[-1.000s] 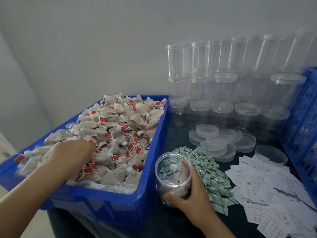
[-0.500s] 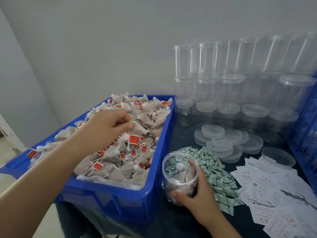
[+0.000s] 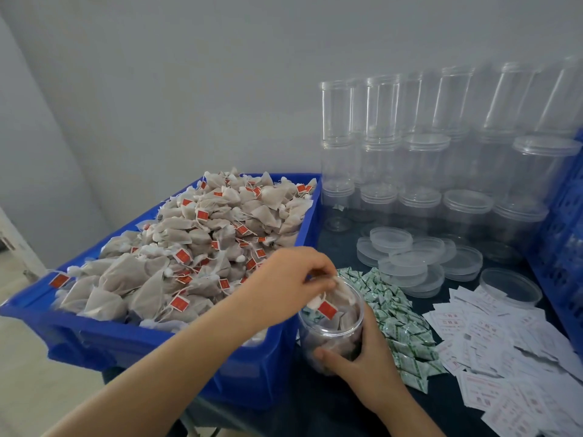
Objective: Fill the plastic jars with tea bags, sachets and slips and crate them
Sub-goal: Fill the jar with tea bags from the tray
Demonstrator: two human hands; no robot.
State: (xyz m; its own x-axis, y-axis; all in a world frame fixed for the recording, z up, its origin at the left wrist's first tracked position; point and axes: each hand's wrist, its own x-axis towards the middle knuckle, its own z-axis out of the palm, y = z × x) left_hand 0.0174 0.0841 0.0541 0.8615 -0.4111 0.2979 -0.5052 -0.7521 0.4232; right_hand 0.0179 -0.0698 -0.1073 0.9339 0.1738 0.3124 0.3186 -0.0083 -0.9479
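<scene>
Pinching a tea bag [image 3: 328, 302] over the open jar [image 3: 331, 323], the left hand [image 3: 290, 279] should release it low inside the mouth while the right hand [image 3: 366, 357] grips the jar near the bin's [image 3: 157, 339] right wall.

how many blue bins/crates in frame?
2. The blue tray of tea bags sits at left, beside the jar. The blue crate stands at the right edge, cut off by the frame, so more may be hidden there.
</scene>
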